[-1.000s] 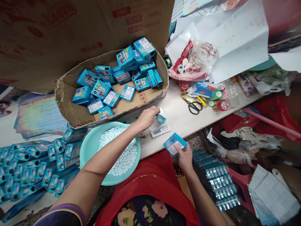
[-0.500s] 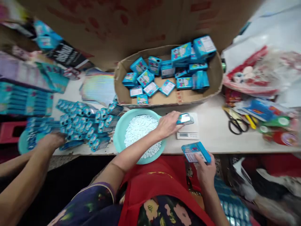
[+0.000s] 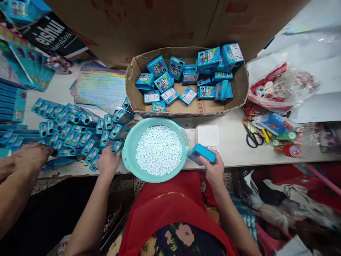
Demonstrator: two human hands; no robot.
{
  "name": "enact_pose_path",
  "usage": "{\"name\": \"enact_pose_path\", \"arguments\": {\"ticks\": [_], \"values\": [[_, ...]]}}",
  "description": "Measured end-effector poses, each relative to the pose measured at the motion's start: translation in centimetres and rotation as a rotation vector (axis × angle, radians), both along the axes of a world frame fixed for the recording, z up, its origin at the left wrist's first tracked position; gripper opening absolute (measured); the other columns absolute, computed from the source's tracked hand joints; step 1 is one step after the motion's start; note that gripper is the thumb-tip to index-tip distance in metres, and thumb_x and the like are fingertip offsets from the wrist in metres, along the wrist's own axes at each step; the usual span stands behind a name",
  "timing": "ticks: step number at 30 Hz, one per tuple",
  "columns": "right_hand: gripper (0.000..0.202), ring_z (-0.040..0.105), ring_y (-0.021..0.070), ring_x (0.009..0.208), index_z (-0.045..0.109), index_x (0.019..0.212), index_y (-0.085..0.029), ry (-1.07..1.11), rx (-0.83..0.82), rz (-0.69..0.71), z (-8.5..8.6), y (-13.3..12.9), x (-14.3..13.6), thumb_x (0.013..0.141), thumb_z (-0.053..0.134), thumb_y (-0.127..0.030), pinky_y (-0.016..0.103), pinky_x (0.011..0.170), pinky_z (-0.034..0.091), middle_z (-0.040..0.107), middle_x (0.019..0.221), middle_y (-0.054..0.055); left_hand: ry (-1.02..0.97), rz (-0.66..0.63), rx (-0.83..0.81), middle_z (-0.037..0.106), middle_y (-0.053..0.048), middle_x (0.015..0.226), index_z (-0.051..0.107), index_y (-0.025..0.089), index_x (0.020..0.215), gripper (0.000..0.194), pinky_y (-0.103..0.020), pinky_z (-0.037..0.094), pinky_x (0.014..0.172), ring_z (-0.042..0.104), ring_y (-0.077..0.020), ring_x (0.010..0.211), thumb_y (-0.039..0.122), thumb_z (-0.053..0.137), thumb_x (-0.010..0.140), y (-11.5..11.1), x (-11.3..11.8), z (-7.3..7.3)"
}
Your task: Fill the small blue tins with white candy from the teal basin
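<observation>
My left hand [image 3: 108,163] is at the near edge of a cluster of small blue boxes [image 3: 87,138], its fingers closed on one small blue box [image 3: 116,146]. Beside it stands a mint-green basin [image 3: 128,142] filled with small pale pellets [image 3: 160,151]. To the basin's right, my right hand [image 3: 214,164] grips a larger blue box [image 3: 202,153], tilted over the table's front edge. Just behind that box lies a white scale [image 3: 207,134] with nothing on its plate.
A cardboard tray [image 3: 186,114] behind the basin holds several blue boxes. Shiny sheets [image 3: 98,85] lie at its left. Scissors [image 3: 253,137] and packets [image 3: 279,124] lie on the right. Another person's hands [image 3: 29,156] work at far left.
My left hand has moved left from over the scale to the small boxes; the box it held is no longer there. My right hand still grips its box. The view has shifted.
</observation>
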State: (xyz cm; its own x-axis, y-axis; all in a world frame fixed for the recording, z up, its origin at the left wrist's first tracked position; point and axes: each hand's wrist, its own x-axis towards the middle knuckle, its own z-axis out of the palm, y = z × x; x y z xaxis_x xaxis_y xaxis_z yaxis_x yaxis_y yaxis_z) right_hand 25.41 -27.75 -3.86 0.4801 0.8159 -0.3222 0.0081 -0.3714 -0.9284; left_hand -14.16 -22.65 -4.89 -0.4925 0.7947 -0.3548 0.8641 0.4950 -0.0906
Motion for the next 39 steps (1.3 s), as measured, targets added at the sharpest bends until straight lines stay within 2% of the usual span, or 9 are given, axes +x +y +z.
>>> {"name": "enact_pose_path", "arguments": {"ticks": [7, 11, 15, 18, 25, 27, 30, 34, 39], "values": [[0.044, 0.067, 0.0191, 0.081, 0.059, 0.101, -0.022, 0.333, -0.035, -0.258, -0.8, 0.4, 1.0, 0.067, 0.077, -0.045, 0.039, 0.076, 0.056, 0.071, 0.089, 0.002, 0.026, -0.120, 0.349, 0.052, -0.023, 0.129, 0.052, 0.013, 0.130, 0.051, -0.051, 0.045, 0.087, 0.048, -0.0402, 0.118, 0.041, 0.049, 0.088, -0.7, 0.0, -0.3], [0.035, 0.068, 0.0230, 0.099, 0.065, 0.092, -0.024, 0.578, -0.045, -0.215, -0.7, 1.3, 1.3, 0.073, 0.070, -0.053, 0.047, 0.093, 0.052, 0.073, 0.100, 0.005, -0.375, -0.264, 0.536, 0.057, -0.016, 0.126, 0.057, 0.019, 0.121, 0.041, -0.048, 0.041, 0.099, 0.050, -0.0330, 0.122, 0.039, 0.056, 0.085, -0.4, 5.5, 1.6], [0.038, 0.065, 0.0229, 0.109, 0.064, 0.101, -0.025, 0.630, 0.003, -0.248, -0.2, 1.4, -1.3, 0.075, 0.068, -0.054, 0.048, 0.101, 0.048, 0.071, 0.111, 0.005, -1.124, -0.400, 0.171, 0.058, -0.009, 0.128, 0.041, 0.027, 0.137, 0.070, -0.036, 0.053, 0.081, 0.062, -0.0230, 0.102, 0.037, 0.069, 0.074, -0.3, 16.2, 2.9], [0.043, 0.064, 0.0232, 0.111, 0.059, 0.113, -0.025, 0.554, 0.026, -0.180, 0.3, 0.5, -2.7, 0.079, 0.066, -0.051, 0.050, 0.100, 0.047, 0.067, 0.118, 0.007, -1.260, -0.351, -0.018, 0.062, -0.009, 0.122, 0.023, 0.026, 0.148, 0.085, -0.034, 0.054, 0.077, 0.066, -0.0207, 0.092, 0.037, 0.068, 0.076, 0.3, 21.4, 3.4], [0.076, 0.062, 0.0262, 0.110, 0.059, 0.116, -0.023, 0.036, -0.061, 0.273, 2.0, -0.2, 0.1, 0.047, 0.090, -0.024, 0.044, 0.098, 0.049, 0.067, 0.115, 0.007, -1.284, -1.000, 0.003, 0.061, -0.004, 0.127, 0.050, 0.030, 0.132, 0.042, -0.032, 0.045, 0.098, 0.058, -0.0199, 0.115, 0.030, 0.052, 0.090, 3.0, 20.3, 5.4], [0.065, 0.068, 0.0247, 0.094, 0.064, 0.108, -0.022, 0.096, -0.141, 0.373, 2.3, 0.2, 0.3, 0.048, 0.090, -0.026, 0.042, 0.088, 0.054, 0.072, 0.102, 0.005, -1.293, -0.934, 0.031, 0.064, -0.005, 0.120, 0.051, 0.028, 0.131, 0.043, -0.030, 0.047, 0.094, 0.060, -0.0188, 0.108, 0.035, 0.054, 0.089, 4.2, 18.9, 4.3], [0.059, 0.070, 0.0230, 0.080, 0.064, 0.102, -0.021, 0.157, -0.185, 0.207, 1.9, 0.5, 0.3, 0.049, 0.089, -0.031, 0.040, 0.076, 0.058, 0.074, 0.090, 0.003, -0.946, -0.596, 0.208, 0.065, -0.009, 0.110, 0.054, 0.021, 0.127, 0.038, -0.037, 0.046, 0.093, 0.060, -0.0219, 0.103, 0.036, 0.049, 0.092, 6.7, 16.3, 0.1], [0.050, 0.069, 0.0221, 0.072, 0.065, 0.096, -0.019, 0.225, -0.224, 0.038, 0.4, -0.4, 0.3, 0.055, 0.085, -0.040, 0.040, 0.069, 0.059, 0.074, 0.083, 0.005, -0.511, -0.480, 0.214, 0.055, -0.019, 0.127, 0.052, 0.011, 0.128, 0.047, -0.047, 0.035, 0.104, 0.048, -0.0306, 0.119, 0.039, 0.051, 0.091, 8.5, 14.9, -5.9], [0.046, 0.069, 0.0221, 0.075, 0.064, 0.099, -0.019, 0.298, -0.132, -0.076, -0.1, -0.3, -0.8, 0.062, 0.080, -0.041, 0.041, 0.072, 0.058, 0.073, 0.088, 0.005, -0.514, -0.562, 0.061, 0.059, -0.015, 0.119, 0.058, 0.017, 0.122, 0.053, -0.045, 0.042, 0.092, 0.051, -0.0327, 0.111, 0.054, 0.051, 0.086, 6.4, 18.0, -7.0]]}}
